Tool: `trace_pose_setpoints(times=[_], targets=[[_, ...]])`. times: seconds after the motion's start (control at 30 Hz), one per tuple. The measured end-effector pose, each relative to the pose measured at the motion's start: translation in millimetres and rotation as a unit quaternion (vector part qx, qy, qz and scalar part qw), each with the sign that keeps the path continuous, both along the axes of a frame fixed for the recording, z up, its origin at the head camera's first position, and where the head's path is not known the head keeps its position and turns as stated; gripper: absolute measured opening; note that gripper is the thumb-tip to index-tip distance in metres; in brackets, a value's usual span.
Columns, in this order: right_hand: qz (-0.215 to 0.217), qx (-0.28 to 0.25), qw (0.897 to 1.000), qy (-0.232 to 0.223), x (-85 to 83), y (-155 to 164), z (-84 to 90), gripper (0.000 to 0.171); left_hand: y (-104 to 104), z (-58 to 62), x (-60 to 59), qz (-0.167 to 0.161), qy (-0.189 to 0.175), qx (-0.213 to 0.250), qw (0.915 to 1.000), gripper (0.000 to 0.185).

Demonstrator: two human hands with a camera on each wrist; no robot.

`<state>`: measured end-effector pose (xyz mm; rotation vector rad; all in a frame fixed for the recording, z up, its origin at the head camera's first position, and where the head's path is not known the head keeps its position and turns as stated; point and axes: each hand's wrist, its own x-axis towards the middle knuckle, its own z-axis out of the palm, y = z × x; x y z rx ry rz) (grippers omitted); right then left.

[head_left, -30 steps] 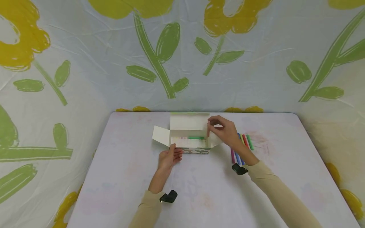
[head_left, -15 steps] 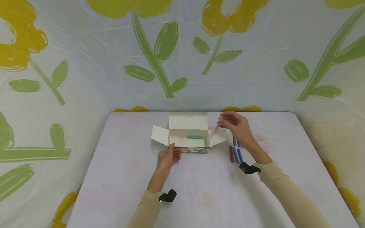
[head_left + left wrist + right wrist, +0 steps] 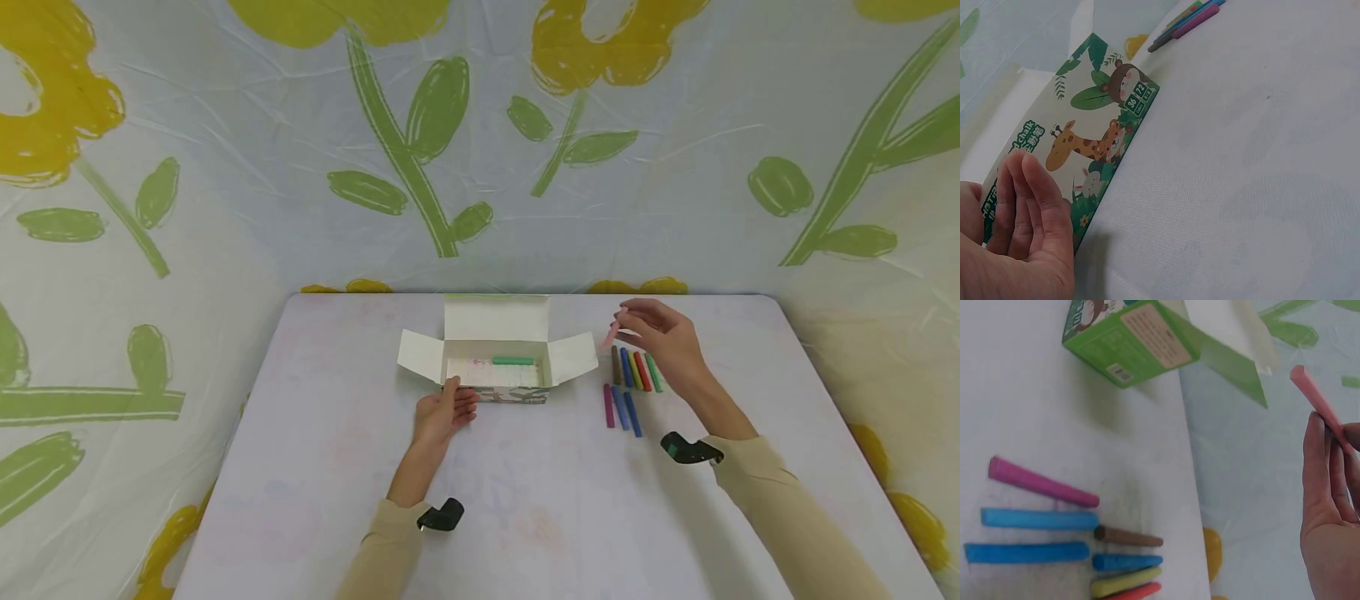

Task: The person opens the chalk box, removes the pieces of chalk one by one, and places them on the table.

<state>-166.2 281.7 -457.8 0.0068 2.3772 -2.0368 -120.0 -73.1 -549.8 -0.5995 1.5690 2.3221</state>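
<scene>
The right hand (image 3: 663, 337) pinches a pink chalk (image 3: 611, 333) between thumb and fingers and holds it in the air, just to the right of the open chalk box (image 3: 495, 367) and above the loose chalks. The left hand (image 3: 442, 414) rests with relaxed, nearly straight fingers against the front wall of the box, which stands on the table (image 3: 525, 500). Inside the box lies a green chalk (image 3: 513, 361). To the right of the box, a row of coloured chalks (image 3: 633, 371) lies on the table, and three more chalks (image 3: 621, 408), one magenta and two blue, lie just in front of that row
</scene>
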Motion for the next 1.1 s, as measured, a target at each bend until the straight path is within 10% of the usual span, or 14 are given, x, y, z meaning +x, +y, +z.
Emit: trace_pose_setpoints(times=[1.1], targets=[[0.047, 0.165, 0.981, -0.087, 64.9, 78, -65.2, 0.050, 0, -3.6, 0.6, -0.003, -0.004, -0.007, 1.0000, 0.042]])
